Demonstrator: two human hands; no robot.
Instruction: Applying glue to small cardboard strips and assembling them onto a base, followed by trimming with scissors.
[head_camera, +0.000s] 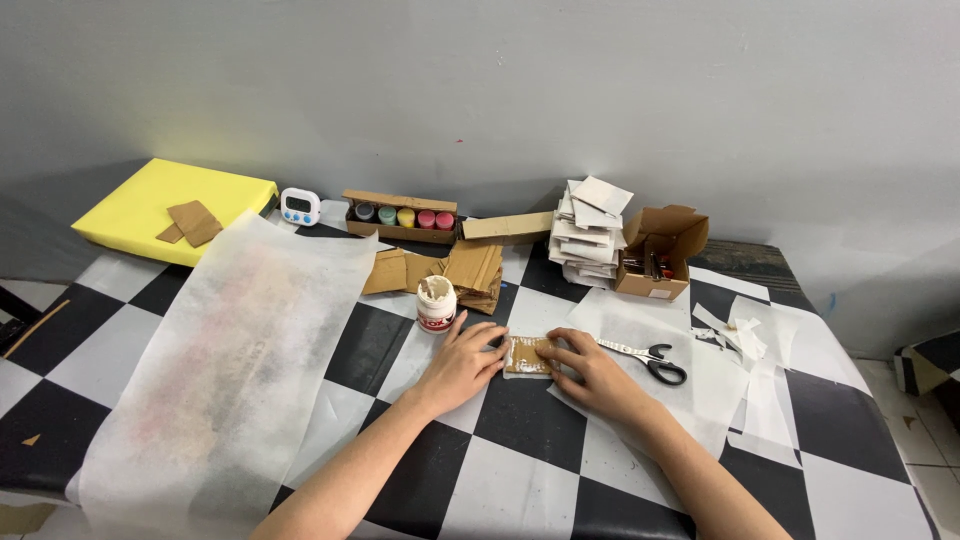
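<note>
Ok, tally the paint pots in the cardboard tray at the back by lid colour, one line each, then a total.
Paint pots in the cardboard tray, left to right:
Dark grey pot: 1
Green pot: 1
Yellow pot: 1
Pink pot: 1
Red pot: 1
Total: 5
</note>
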